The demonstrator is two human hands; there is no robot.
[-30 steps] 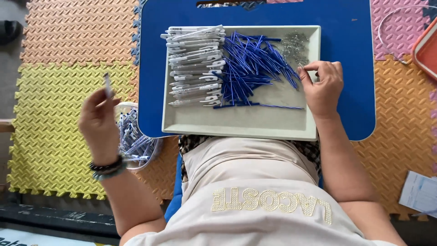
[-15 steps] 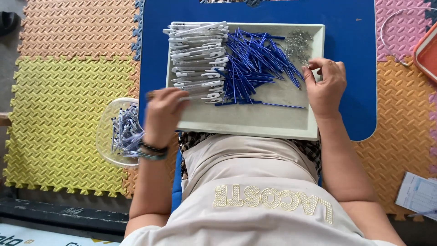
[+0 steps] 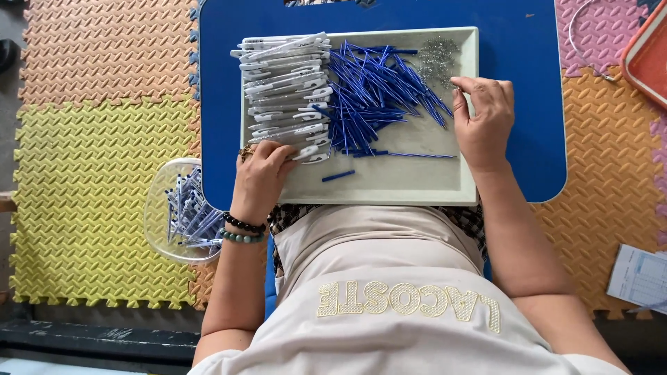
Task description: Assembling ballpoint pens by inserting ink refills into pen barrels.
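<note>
A pale tray [image 3: 389, 194] lies on a blue lap table [image 3: 521, 42]. It holds a stack of white pen barrels [image 3: 285, 87], a heap of blue refills [image 3: 375, 97] and a small clump of metal springs [image 3: 438, 59]. My left hand [image 3: 260, 177] rests on the near end of the barrel stack, fingers curled on a barrel. My right hand [image 3: 483, 118] sits at the tray's right side. Its thumb and forefinger are pinched together between the springs and the refill tips, and whatever is between them is too small to see. One short blue piece [image 3: 338, 176] lies loose on the tray floor.
A clear plastic bowl [image 3: 180, 212] with several assembled pens sits on the foam floor mats [image 3: 97, 153] by my left side. A red-rimmed tray [image 3: 649, 55] is at the far right, and a paper sheet [image 3: 639, 278] lies near my right elbow.
My left hand came from over the bowl, where it held a pen, across to the white barrels on the tray. My right hand stayed at the tray's right side.
</note>
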